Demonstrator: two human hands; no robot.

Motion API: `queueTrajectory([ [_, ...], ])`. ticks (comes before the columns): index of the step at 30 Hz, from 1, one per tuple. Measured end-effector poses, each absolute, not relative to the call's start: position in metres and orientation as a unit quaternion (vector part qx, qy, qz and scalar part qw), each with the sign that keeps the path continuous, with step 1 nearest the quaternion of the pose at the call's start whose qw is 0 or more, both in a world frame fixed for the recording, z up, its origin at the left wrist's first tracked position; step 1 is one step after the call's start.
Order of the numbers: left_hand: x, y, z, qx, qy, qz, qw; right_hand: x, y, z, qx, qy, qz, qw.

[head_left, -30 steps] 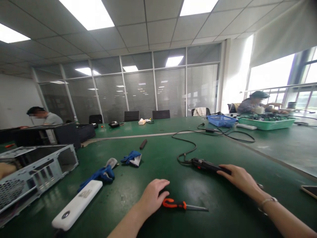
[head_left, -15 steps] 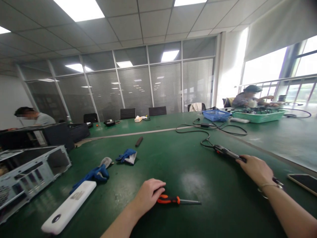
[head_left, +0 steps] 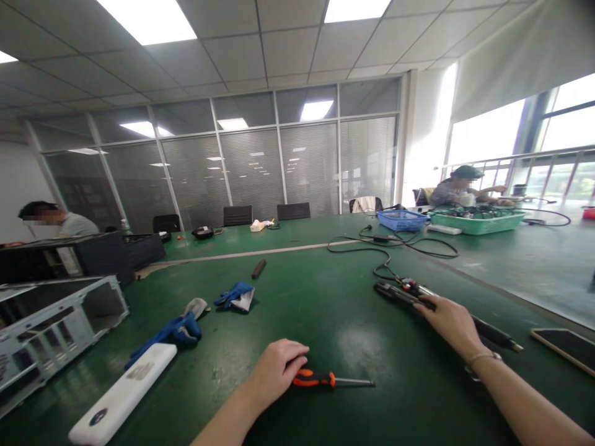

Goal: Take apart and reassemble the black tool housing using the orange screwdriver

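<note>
"What did you have in your right hand (head_left: pixel 449 319)?"

"A black corded tool (head_left: pixel 413 286). My fingers were closed over it, and it slanted over the green table (head_left: pixel 320 297), right of centre. A dark rod (head_left: pixel 497 334) stuck out past my hand toward the phone (head_left: pixel 564 348); I couldn't tell whether it was part of the same piece."

"And your left hand (head_left: pixel 279 367)?"

"Fingers loosely bent, with a gap between thumb and fingertips, gripping nothing I could see. A screwdriver (head_left: pixel 320 378) with an orange and black handle lay right by my thumb, its shaft pointing right. Whether the thumb touched it, I couldn't tell."

"Where did the cord (head_left: pixel 384 238) go?"

"It curved away across the table, into loops before the blue basket (head_left: pixel 402 220). The green basket (head_left: pixel 493 225), heaped with dark things, stood just right of that."

"What was on your left?"

"A long white case (head_left: pixel 125 393) lay nearest, a blue and grey glove (head_left: pixel 179 331) at its far end. Another glove (head_left: pixel 238 297) lay farther off, near a short dark bar (head_left: pixel 259 267). An open metal frame (head_left: pixel 60 337) stood at the edge of my view."

"Anyone around?"

"One co-worker (head_left: pixel 79 224) leaned forward at far left; another person (head_left: pixel 449 193) sat behind the green basket."
</note>
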State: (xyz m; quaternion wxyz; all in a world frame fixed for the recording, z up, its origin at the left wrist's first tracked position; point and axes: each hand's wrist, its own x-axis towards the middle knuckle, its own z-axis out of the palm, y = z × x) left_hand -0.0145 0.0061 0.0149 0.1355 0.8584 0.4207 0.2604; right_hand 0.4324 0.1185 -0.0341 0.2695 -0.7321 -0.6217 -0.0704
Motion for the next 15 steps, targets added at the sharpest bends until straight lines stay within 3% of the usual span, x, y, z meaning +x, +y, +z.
queueTrajectory([
  [4, -0.015, 0.006, 0.016, 0.860, 0.417, 0.258, 0.139, 0.423, 0.118, -0.040, -0.721, -0.658, -0.074, 0.203],
  [15, -0.006, 0.000, 0.021, 0.850, 0.390, 0.266, 0.233, 0.398, 0.114, -0.039, -0.681, -0.694, -0.028, 0.233],
])
